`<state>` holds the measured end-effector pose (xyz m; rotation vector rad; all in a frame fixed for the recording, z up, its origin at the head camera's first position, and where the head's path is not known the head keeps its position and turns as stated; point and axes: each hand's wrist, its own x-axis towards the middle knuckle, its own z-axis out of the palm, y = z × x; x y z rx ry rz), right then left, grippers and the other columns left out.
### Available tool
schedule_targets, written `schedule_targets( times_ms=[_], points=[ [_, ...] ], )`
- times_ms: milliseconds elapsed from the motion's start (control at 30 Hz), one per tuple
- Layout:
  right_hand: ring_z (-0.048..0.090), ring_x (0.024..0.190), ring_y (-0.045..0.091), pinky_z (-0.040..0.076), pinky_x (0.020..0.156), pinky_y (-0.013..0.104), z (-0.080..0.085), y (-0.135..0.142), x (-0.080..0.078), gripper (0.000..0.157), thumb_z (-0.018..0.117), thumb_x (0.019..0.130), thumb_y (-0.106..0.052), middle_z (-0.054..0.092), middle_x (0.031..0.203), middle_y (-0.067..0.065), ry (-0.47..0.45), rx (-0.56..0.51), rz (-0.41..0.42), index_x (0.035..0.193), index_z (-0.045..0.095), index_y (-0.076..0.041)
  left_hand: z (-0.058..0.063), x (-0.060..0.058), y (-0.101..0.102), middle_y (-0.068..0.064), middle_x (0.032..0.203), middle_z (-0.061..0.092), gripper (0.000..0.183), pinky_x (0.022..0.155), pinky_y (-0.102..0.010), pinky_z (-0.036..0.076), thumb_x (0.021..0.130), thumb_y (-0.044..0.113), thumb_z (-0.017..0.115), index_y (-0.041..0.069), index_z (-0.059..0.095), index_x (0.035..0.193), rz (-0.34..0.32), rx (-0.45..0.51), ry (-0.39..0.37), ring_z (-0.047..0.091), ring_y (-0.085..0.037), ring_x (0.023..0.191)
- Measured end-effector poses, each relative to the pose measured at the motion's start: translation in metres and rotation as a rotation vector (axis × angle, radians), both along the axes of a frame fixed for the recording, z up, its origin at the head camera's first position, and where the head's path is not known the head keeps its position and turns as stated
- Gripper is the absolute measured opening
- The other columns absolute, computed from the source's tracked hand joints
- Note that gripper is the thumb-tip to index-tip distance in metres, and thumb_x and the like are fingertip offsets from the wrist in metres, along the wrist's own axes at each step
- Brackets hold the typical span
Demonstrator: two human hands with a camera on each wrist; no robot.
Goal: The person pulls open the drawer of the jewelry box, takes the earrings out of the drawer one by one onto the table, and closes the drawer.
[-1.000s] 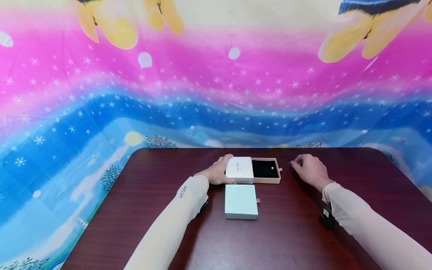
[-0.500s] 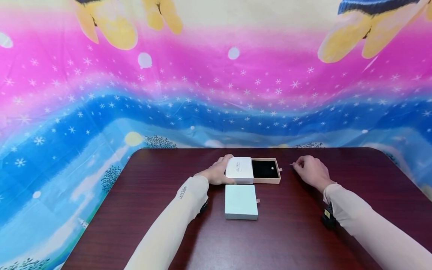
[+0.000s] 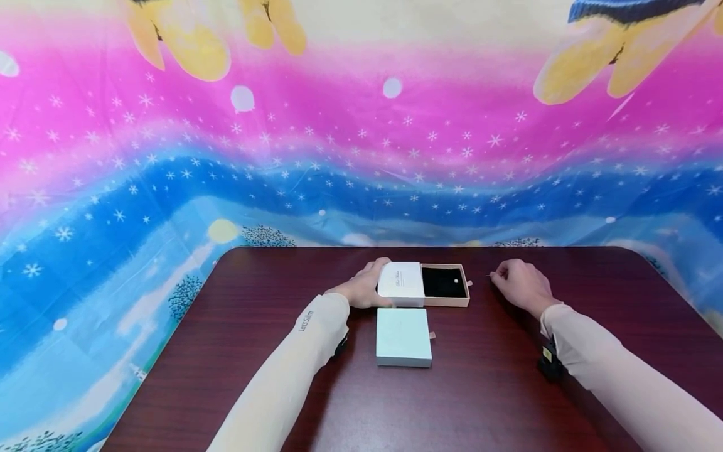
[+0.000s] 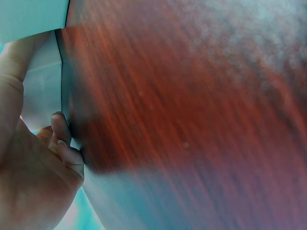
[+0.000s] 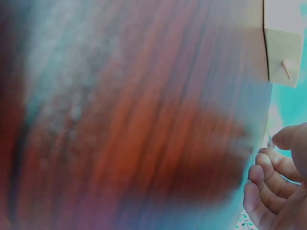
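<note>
In the head view my left hand (image 3: 363, 287) grips the left end of a white drawer-style jewellery box (image 3: 402, 282), thumb along its near side and fingers at its far side. Its drawer (image 3: 446, 303) is slid out to the right, showing a black pad (image 3: 439, 284) with one pearl-like bead (image 3: 455, 281). Right of the drawer, my right hand (image 3: 523, 287) pinches a tiny thin shiny piece (image 5: 271, 142) between thumb and forefinger; I cannot tell its kind. The other fingers of that hand are curled.
A second pale box (image 3: 403, 337) lies closed just in front of the first, a small ribbon tab (image 3: 432, 336) at its right side. The dark red wooden table (image 3: 271, 270) ends at the back before a colourful printed cloth (image 3: 361, 144).
My right hand has shifted slightly to the right, still pinching the tiny piece. The left hand and both boxes have stayed in place.
</note>
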<state>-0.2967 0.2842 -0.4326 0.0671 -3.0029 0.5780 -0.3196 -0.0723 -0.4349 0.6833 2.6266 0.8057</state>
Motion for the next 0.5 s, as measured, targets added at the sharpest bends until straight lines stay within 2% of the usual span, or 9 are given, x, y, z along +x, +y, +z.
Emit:
schedule_targets(
  times_ms=[500],
  points=[
    [0.05, 0.057, 0.018, 0.035, 0.05, 0.031, -0.0012, 0.001, -0.0016, 0.023, 0.057, 0.094, -0.028, 0.06, 0.067, 0.003, -0.026, 0.033, 0.022, 0.084, 0.066, -0.009, -0.0007, -0.0005, -0.0002, -0.008, 0.14, 0.039, 0.098, 0.107, -0.045, 0.035, 0.078, 0.034, 0.08, 0.02, 0.016, 0.152, -0.002, 0.002, -0.004, 0.042, -0.024, 0.121]
  ],
)
